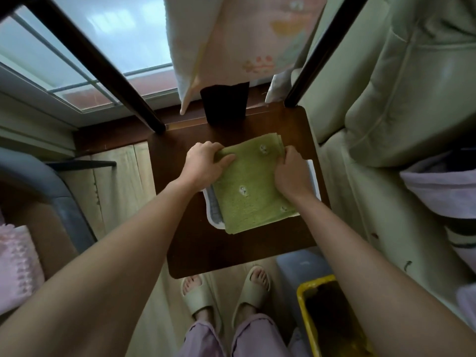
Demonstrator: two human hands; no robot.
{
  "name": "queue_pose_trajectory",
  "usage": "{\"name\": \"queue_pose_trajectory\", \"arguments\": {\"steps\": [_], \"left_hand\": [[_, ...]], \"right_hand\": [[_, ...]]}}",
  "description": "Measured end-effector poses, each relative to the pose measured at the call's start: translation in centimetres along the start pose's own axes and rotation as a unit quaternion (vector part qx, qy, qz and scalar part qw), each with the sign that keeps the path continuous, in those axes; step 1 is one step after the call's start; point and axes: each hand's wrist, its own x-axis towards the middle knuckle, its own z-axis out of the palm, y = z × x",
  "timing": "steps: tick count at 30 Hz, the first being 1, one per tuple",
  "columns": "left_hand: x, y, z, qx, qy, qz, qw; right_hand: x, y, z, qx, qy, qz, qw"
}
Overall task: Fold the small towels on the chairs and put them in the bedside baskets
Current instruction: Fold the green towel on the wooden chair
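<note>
Green towel [251, 186]: folded, lying on a white-edged towel [213, 207] on the dark wooden chair seat [195, 251], long axis running away from the person.
Left hand [206, 163]: grasping the far-left corner, fingers curled over the edge.
Right hand [292, 173]: gripping the right edge (about equally near).
Yellow basket [302, 297]: near-right, by the bed; my guess at the destination.

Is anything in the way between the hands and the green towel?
No. Both hands are already on the green towel: the left hand grips its far left corner and the right hand holds its right edge. The towel lies on a white-edged towel on the dark wooden seat.
</note>
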Motion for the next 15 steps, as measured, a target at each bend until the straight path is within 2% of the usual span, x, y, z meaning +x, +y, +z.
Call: {"name": "queue_pose_trajectory", "arguments": {"steps": [3, 5, 6, 9, 11, 13, 15], "left_hand": [[1.0, -0.7, -0.1, -0.038, -0.047, 0.014, 0.998], [1.1, -0.9, -0.1, -0.122, -0.07, 0.008, 0.99], [1.0, -1.0, -0.1, -0.131, -0.068, 0.018, 0.989], [0.7, -2.4, 0.2, 0.015, -0.016, 0.08, 0.997], [0.6, -3.1, 0.3, 0.091, 0.007, 0.081, 0.993], [0.5, -3.2, 0.5, 0.12, 0.013, 0.063, 0.991], [0.4, -2.8, 0.9, 0.157, 0.018, 0.051, 0.986]], "right_hand": [[0.3, 1.3, 1.9, -0.057, 0.033, -0.032, 0.997], [0.5, 2.1, 2.9, -0.035, 0.042, -0.041, 0.998], [0.5, 2.5, 3.1, -0.032, 0.04, -0.05, 0.997], [0.3, 3.9, 3.1, -0.148, 0.03, -0.147, 0.978], [0.2, 4.3, 3.1, -0.198, 0.042, -0.191, 0.961], [0.3, 4.5, 3.2, -0.205, 0.053, -0.205, 0.956], [0.2, 4.2, 3.1, -0.165, 0.062, -0.198, 0.964]]}}
